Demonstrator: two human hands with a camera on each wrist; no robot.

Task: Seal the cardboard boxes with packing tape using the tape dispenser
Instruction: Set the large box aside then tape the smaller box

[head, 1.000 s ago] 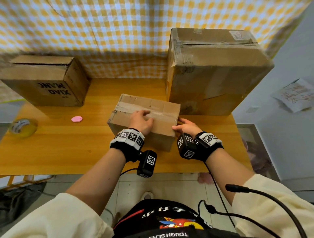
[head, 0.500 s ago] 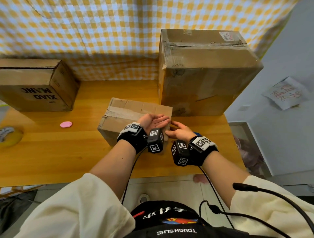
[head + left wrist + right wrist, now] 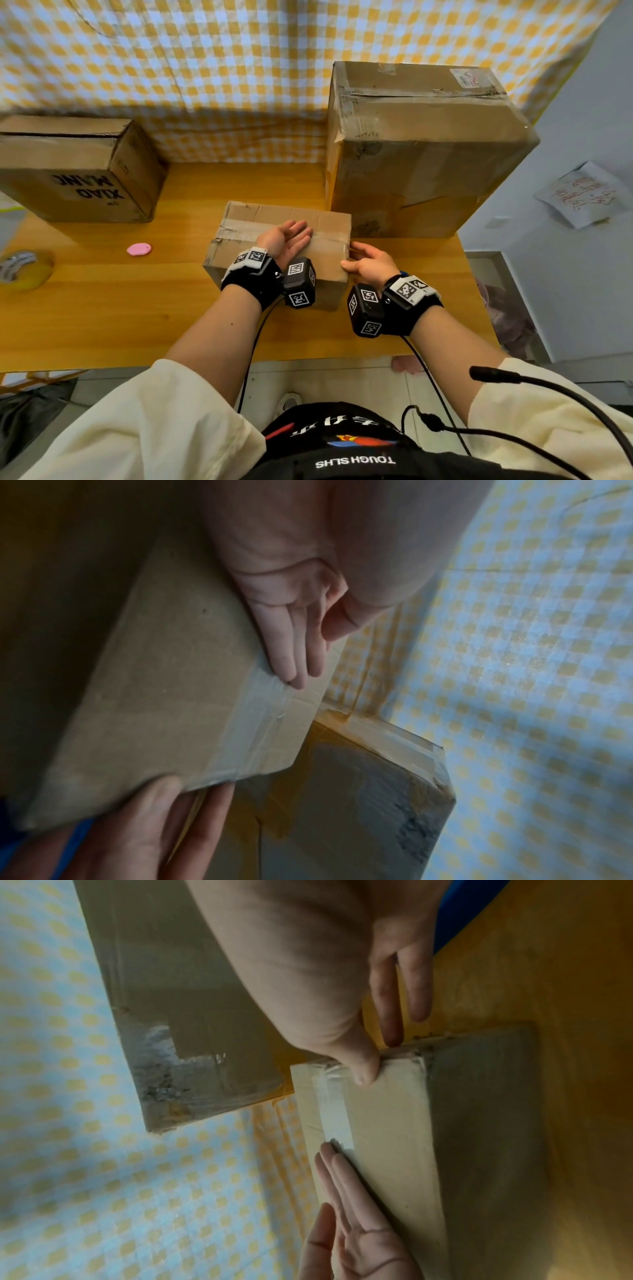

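A small cardboard box [image 3: 329,260] lies mid-table with a strip of clear tape [image 3: 236,230] along its top seam. My left hand [image 3: 289,238] is turned palm up, fingers straight, its little-finger edge resting on the tape [image 3: 263,718] near the box's right end. My right hand [image 3: 359,260] is at that right end: the thumb [image 3: 363,1069] presses the top edge where the tape ends and straight fingers [image 3: 390,1010] lie against the end face. A yellowish tape roll [image 3: 24,270] sits far left on the table.
A large taped box [image 3: 418,154] stands just behind and right of the small one. Another box [image 3: 75,171] marked XIAO MANG stands at the back left. A small pink object [image 3: 138,249] lies between. Something blue [image 3: 462,912] shows under my right wrist. The wooden table [image 3: 102,315] ends near me.
My left hand has turned from palm down to palm up and slid right along the taped seam. The right hand stayed at the box's right end.
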